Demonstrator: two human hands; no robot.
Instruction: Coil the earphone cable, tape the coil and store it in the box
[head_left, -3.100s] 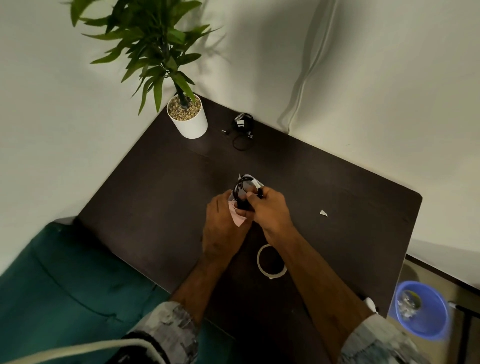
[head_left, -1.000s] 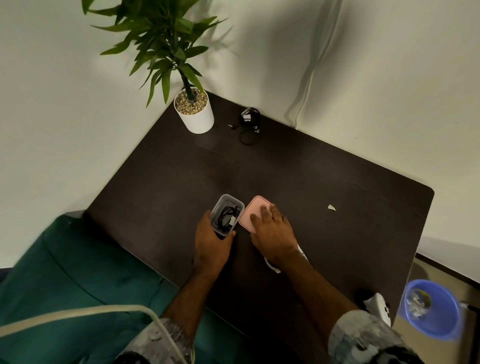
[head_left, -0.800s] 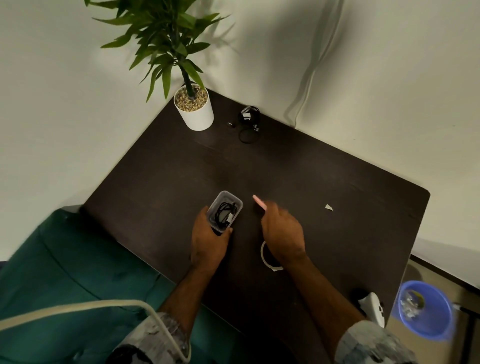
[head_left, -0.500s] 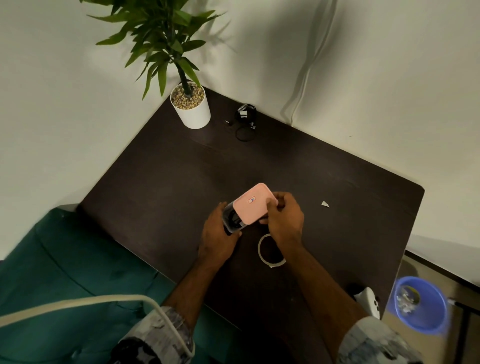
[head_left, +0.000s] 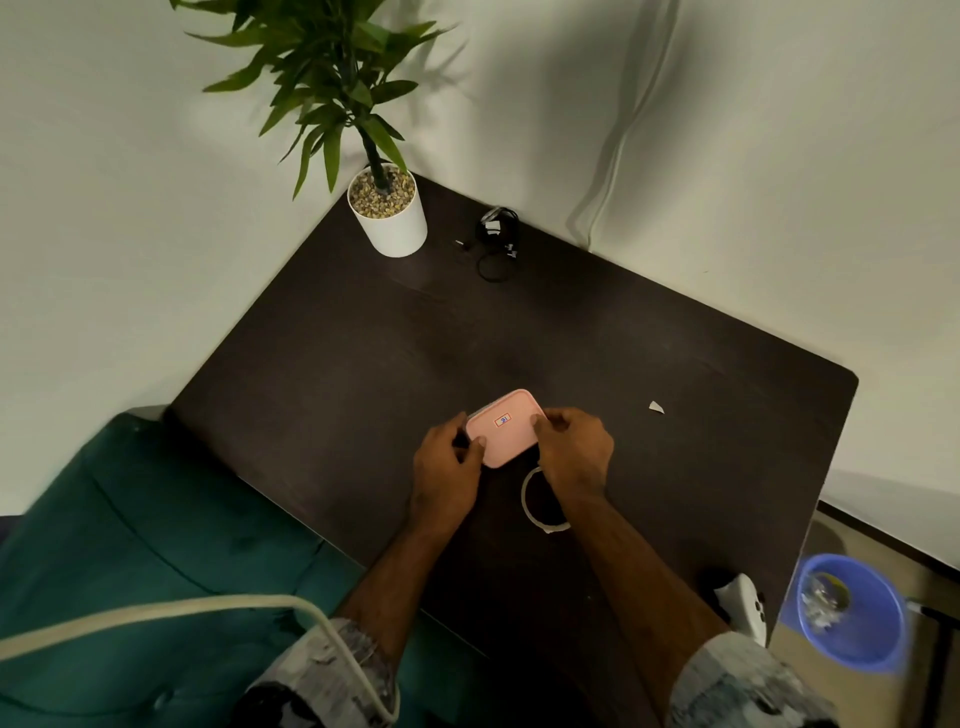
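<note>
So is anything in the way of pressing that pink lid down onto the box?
Nothing visible: the pink lid already sits over the box, left hand and right hand at its edges. The seam itself is hidden.

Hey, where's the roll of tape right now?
In the head view, the tape roll lies flat on the dark table, just nearer the person than the pink-lidded box, partly hidden under the right hand and wrist.

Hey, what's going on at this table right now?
A person is fitting the pink lid onto a small box on the dark table, left hand and right hand at its sides. A tape roll lies beside them; another black earphone bundle sits near the potted plant.
</note>
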